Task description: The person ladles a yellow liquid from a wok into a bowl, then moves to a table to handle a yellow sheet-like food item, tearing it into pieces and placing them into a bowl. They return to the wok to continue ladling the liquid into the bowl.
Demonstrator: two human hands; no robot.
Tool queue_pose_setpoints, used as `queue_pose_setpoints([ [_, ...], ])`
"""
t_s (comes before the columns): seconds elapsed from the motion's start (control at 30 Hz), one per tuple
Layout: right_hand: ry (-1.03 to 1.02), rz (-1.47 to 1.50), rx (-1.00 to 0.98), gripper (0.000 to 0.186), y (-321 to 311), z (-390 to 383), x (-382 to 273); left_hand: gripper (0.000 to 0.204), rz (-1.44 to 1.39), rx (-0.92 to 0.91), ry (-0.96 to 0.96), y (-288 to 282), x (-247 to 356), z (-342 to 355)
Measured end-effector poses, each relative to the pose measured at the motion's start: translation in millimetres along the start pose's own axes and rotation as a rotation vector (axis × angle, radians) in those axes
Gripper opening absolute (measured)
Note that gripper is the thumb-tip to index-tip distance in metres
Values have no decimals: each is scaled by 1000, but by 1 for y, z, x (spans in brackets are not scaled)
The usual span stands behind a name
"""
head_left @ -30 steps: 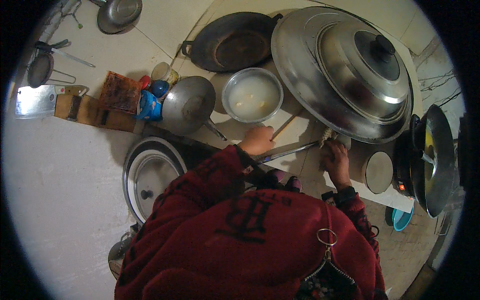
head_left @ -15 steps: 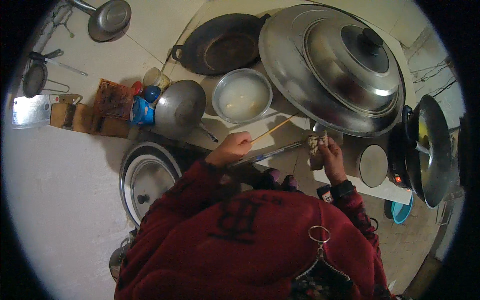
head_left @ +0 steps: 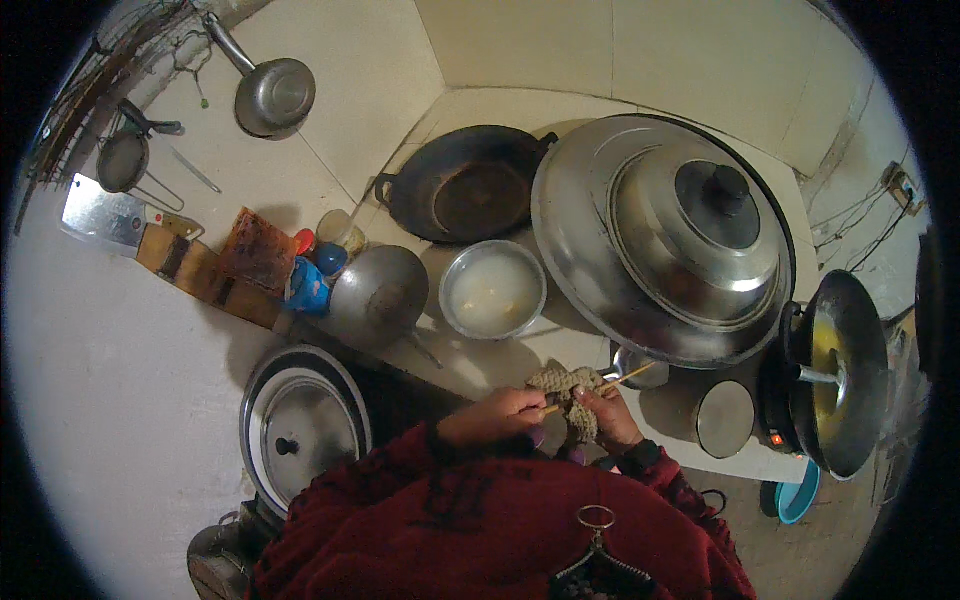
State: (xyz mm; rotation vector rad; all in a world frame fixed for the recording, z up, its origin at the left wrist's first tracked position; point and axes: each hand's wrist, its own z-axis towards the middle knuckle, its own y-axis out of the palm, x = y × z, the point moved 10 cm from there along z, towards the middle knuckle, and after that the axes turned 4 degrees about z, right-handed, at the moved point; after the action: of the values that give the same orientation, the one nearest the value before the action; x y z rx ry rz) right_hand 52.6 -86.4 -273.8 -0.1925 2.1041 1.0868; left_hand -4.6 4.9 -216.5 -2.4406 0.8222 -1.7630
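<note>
The grip of the left hand (head_left: pixel 492 418) is curled firmly round a thin wooden stick (head_left: pixel 634 374), and the right hand (head_left: pixel 614 420) pinches a beige knit-looking cloth (head_left: pixel 560 380) beside it between thumb and fingers. Both things are in front of the chest, by the near edge of the bench (head_left: pixel 480 368), perhaps for easy sight and reach. The hands sit close together, seemingly so that one steadies the stick while the other controls the fabric; whether the stick runs through it or behind it, I cannot tell. The bowl (head_left: pixel 493 290) of cloudy liquid stands beyond, upright, presumably against spilling.
</note>
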Motion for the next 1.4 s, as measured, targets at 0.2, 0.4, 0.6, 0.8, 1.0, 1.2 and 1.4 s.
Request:
queue_pose_setpoints([
  [0.2,-428,-697,186,26,-28,-25,-61,22,156,21,134,-35,11,-34],
  [0.4,-460,-385,223,21,-72,-37,-78,18,151,473,52,-149,28,-120],
  [0.6,-188,-516,337,20,-65,-18,-41,22,123,1181,323,-251,96,-235],
  [0.8,-218,-710,289,20,-54,-6,-44,19,55,1536,599,-302,151,-324],
  [1.0,-268,-850,203,21,-56,3,-50,16,243,1608,958,-288,251,-364],
  [1.2,-332,-994,137,21,-51,17,-63,22,407,1639,867,-308,319,-381],
  [1.4,-403,-1119,109,22,-36,29,-69,26,528,1817,1007,-350,345,-418],
])
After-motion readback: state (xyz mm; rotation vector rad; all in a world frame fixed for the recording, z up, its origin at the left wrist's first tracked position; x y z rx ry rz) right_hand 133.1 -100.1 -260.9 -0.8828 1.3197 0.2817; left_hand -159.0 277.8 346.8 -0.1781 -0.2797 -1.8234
